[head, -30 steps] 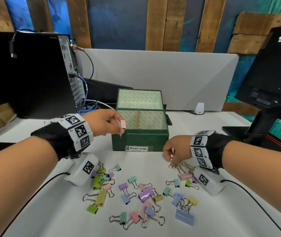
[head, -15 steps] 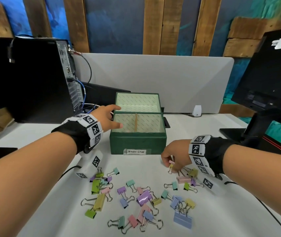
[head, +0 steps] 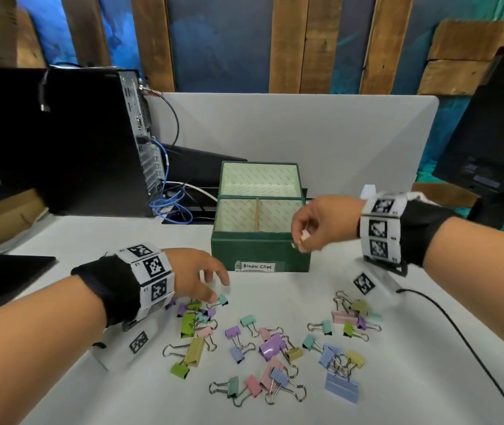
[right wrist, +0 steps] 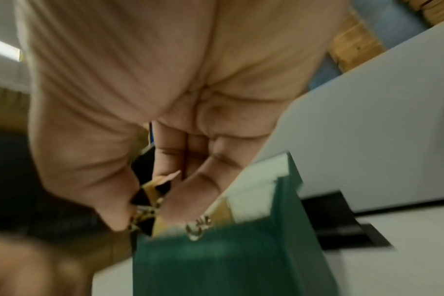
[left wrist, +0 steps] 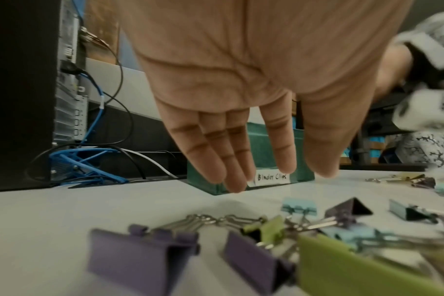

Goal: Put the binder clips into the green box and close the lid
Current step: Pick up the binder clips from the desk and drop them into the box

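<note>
The green box (head: 259, 250) stands open on the white table, its lid (head: 259, 179) tilted back and a divider splitting the inside. Many pastel binder clips (head: 272, 348) lie scattered in front of it. My right hand (head: 304, 237) is raised at the box's front right corner and pinches a small binder clip (right wrist: 155, 188) between thumb and fingertips. My left hand (head: 214, 286) is low over the left group of clips, fingers straight and spread, holding nothing; in the left wrist view its fingertips (left wrist: 231, 180) hover above the table before the box label (left wrist: 272, 177).
A black computer tower (head: 91, 142) with blue cables (head: 171, 207) stands at the left rear. A grey divider panel (head: 305, 133) runs behind the box. A monitor (head: 495, 133) is at the right, and a black cable (head: 459, 332) trails over the table's right side.
My left hand dropped its pink clip at the box and came back down to the left clips, empty. My right hand lifted from the right pile up to the box with a clip.
</note>
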